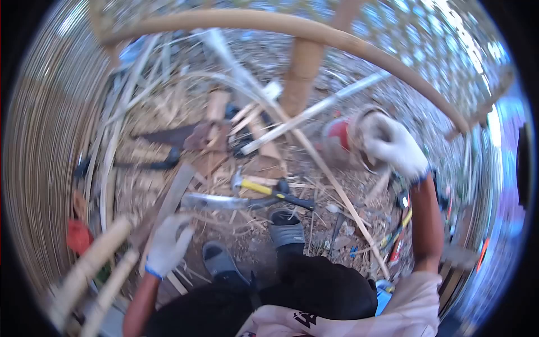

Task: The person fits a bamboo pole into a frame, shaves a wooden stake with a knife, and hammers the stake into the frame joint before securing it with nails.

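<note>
My right hand (pixel 393 147), in a white glove, is closed at the rim of a round, tilted container (pixel 338 135) with a red patch on its side. Blur hides what is inside. My left hand (pixel 168 242), also gloved, hovers low on the left with thumb and fingers apart. Just beyond its fingertips lies a long flat grey blade (pixel 178 188). A yellow-and-black hammer (pixel 266 190) rests on the ground ahead of my feet, beside a machete-like blade (pixel 216 201).
A curved bamboo pole (pixel 224 19) spans the top, near an upright post (pixel 303 73). A handsaw (pixel 174 136), split strips (pixel 331 174) and shavings cover the ground. Bamboo poles (pixel 92 261) stick up at lower left; several tools lie right of my feet.
</note>
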The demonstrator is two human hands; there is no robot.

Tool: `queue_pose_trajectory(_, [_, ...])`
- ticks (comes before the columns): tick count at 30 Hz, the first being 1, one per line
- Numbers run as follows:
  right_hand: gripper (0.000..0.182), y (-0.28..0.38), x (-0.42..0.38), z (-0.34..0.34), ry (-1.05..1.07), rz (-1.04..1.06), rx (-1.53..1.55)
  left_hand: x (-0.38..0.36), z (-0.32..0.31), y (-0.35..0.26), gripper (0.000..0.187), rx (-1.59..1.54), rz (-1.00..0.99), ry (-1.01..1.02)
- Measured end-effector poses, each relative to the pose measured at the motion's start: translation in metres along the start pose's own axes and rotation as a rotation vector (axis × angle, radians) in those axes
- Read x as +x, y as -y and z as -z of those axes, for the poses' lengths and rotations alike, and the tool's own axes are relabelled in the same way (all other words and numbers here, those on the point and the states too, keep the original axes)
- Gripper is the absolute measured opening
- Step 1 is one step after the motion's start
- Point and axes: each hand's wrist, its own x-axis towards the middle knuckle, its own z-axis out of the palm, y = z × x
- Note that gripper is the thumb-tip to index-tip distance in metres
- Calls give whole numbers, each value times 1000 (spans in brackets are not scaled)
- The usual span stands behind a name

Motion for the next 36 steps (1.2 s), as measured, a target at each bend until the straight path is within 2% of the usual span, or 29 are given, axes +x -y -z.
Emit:
queue_pose_trajectory(1, [31,13,1,-14,16,101,-119,2,6,-11,34,-2,-84,-40])
queue_pose_trajectory(3, [27,46,1,-58,118,87,-19,8,17,-51,33,-222,-102,-45])
queue_pose_trajectory(5, [23,70,4,-105,208,144,-87,10,13,-73,34,-453,-91,-35])
queue_pose_trajectory(7, [19,88,10,-153,312,280,-140,12,1,-87,33,-695,-113,-37])
queue_pose_trajectory(9, [21,100,13,-195,393,474,-284,12,-6,-91,31,-833,-59,-77])
queue_pose_trajectory(12, [23,102,13,-233,416,564,-347,4,-13,-78,29,-1023,46,-139])
queue_pose_trajectory(13, [23,98,14,-242,414,561,-346,2,-18,-72,29,-1086,90,-160])
queue_pose_trajectory(15, [23,90,15,-259,396,551,-345,-3,-38,-60,29,-1226,58,-233])
queue_pose_trajectory(17, [23,90,13,-270,431,464,-319,-5,-51,-48,27,-1322,51,-277])
queue_pose_trajectory(23, [25,67,17,-273,399,340,-361,8,-63,-16,18,-1412,147,-406])
queue_pose_trajectory(25, [19,36,28,-265,89,397,-340,20,-67,12,15,-989,89,-621])
queue_pose_trajectory(26, [15,22,37,-255,-1,340,-425,20,-65,26,14,-806,88,-688])
queue_pose_trajectory(27, [14,2,48,-239,15,332,-624,21,-63,40,14,-619,87,-741])
queue_pose_trajectory(28, [27,-2,50,-227,84,204,-753,24,-65,56,13,-554,82,-763])
queue_pose_trajectory(29, [51,-32,55,-206,117,542,-845,31,-67,73,13,-488,69,-787])
queue_pose_trajectory(30, [66,-26,46,-184,216,390,-1080,35,-68,84,14,-426,58,-803])
queue_pose_trajectory(31, [70,-5,29,-178,123,342,-1161,36,-67,90,13,-403,63,-799])
queue_pose_trajectory(33, [67,40,10,-145,171,179,-680,38,-68,97,13,-358,69,-783])
queue_pose_trajectory(34, [61,97,-13,-149,157,-141,-315,42,-71,102,12,-359,44,-815])
queue_pose_trajectory(35, [55,80,-17,-113,119,201,-357,45,-73,105,11,-337,36,-833])
queue_pose_trajectory(36, [56,63,-13,-97,153,353,196,50,-75,106,11,-316,22,-852])
